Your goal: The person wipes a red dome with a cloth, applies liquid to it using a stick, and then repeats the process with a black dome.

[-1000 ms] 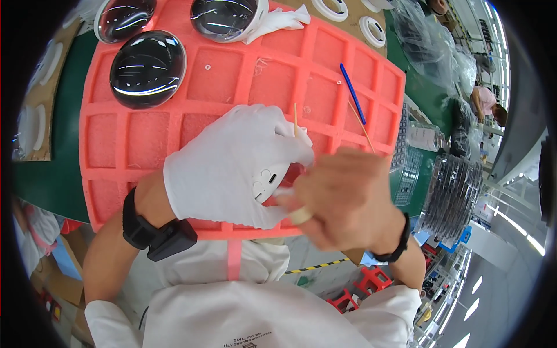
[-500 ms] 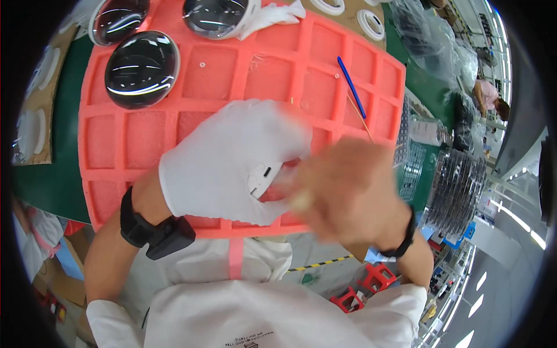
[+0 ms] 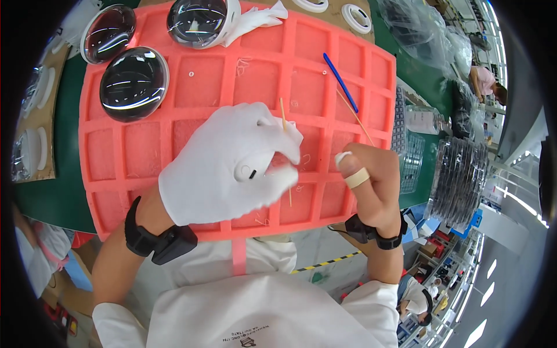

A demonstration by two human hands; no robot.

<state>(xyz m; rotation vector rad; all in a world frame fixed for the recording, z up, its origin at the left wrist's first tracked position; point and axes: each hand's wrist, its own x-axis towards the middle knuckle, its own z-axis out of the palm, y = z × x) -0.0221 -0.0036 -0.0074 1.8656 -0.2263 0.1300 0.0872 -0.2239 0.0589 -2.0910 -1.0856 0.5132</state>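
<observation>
My left hand [image 3: 223,165], in a white glove, curls over the pink tray with thumb and fingers bent toward each other. In its palm sits a small white round part [image 3: 242,171] with a dark slot, partly hidden by the glove. A thin yellowish stick [image 3: 282,110] shows at the gloved fingertips; whether they grip it I cannot tell. My right hand [image 3: 374,182] is bare, apart from the left one, over the tray's right front edge. Its fingers are curled, with a beige band round one digit and a bit of white at the tip. What it holds, if anything, is hidden.
The pink tray [image 3: 225,116] has many square compartments. Glossy dark domes [image 3: 134,84] rest at its far left, beside a white cloth or glove [image 3: 255,22]. A blue pen-like stick [image 3: 341,82] lies at the right. Stacked clear plastic trays [image 3: 458,180] stand beyond the tray.
My right hand has drawn away to the right from the left hand and turned over. My left hand has opened slightly at the fingertips. The view has shifted a little.
</observation>
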